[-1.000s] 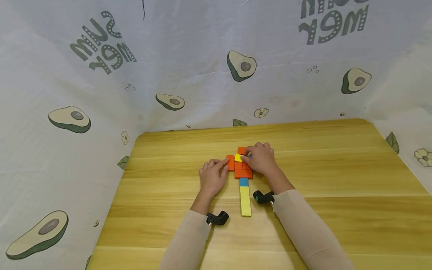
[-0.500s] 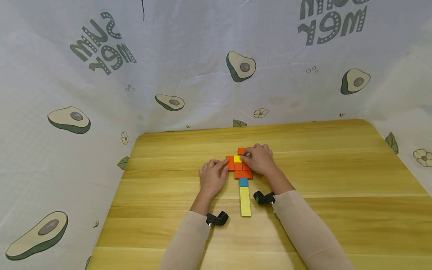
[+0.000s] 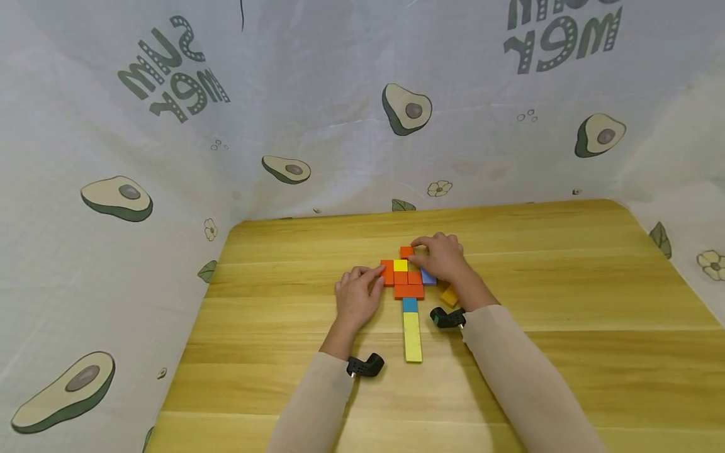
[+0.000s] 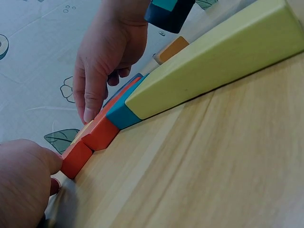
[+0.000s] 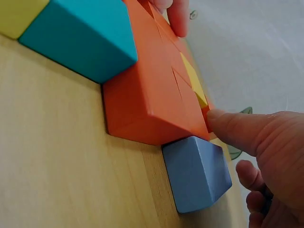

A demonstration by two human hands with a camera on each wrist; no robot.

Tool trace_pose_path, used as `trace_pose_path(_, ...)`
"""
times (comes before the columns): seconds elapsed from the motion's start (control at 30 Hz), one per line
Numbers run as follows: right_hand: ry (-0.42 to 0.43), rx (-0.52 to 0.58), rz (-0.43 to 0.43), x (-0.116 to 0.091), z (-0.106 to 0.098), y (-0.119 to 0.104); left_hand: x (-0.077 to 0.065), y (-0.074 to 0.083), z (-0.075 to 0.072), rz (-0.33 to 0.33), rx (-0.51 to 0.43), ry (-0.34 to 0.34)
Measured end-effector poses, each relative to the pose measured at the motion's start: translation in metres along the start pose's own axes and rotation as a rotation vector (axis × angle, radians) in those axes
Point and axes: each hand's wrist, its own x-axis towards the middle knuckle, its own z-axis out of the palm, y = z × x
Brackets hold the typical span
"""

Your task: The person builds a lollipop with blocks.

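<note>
Wooden blocks lie in a flat cross-like figure. My left hand (image 3: 358, 297) rests at the left, its index fingertip pressing the outer edge of an upright red rectangular block (image 3: 387, 274). My right hand (image 3: 444, 258) has thumb and index finger at opposite corners of the small red block (image 3: 406, 252) at the far end, pinching it. Between them sit a yellow square block (image 3: 400, 265) and two red square blocks (image 3: 415, 277). Below come a wide red block (image 3: 409, 291), a teal block (image 5: 80, 38) and a long pale yellow block (image 3: 413, 336).
A blue-grey block (image 5: 197, 175) with a slanted side sits against the figure's right side. An orange block (image 3: 450, 296) lies partly under the right wrist. A black wrist camera (image 3: 367, 365) is on the left wrist. A printed curtain (image 3: 340, 94) rises behind the wooden table (image 3: 272, 352).
The yellow square block, tilted a second ago, has been straightened into line and let go. My right hand has moved up and away to the small red block, uncovering blue-grey and orange blocks.
</note>
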Motion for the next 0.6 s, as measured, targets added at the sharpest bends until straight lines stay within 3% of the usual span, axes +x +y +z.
trace_pose_path(0.6, -0.007, 0.060, -0.022, -0.0053, -0.0062, 0.0027, 0.0001, -0.0016, 0.0006, 0.007, -0.012, 0.001)
